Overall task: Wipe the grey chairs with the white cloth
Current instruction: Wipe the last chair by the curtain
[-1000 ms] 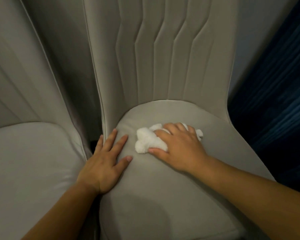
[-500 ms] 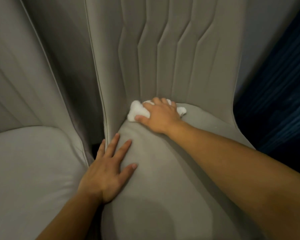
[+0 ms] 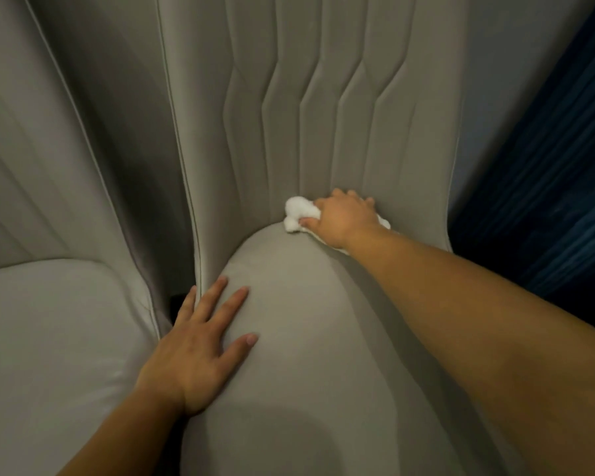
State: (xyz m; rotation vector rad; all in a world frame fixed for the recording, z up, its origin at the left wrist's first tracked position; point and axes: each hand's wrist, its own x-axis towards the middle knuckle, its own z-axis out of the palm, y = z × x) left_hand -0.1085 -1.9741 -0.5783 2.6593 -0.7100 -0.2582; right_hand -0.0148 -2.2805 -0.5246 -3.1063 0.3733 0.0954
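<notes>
With the right hand (image 3: 340, 218) clutching the bunched white cloth (image 3: 298, 214) mid-frame and the left hand (image 3: 196, 352) flat on the grey upholstered chair (image 3: 323, 338), the seat-back crease may stay unwiped.

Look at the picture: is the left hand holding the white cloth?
No. The left hand lies flat on the chair seat; the right hand holds the white cloth.

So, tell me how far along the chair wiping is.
Done: cannot tell; no wiped patch shows. In hand: the right hand presses the white cloth into the crease at the back of the right chair's seat, the left hand flat on it. Left: the other chair, untouched.
</notes>
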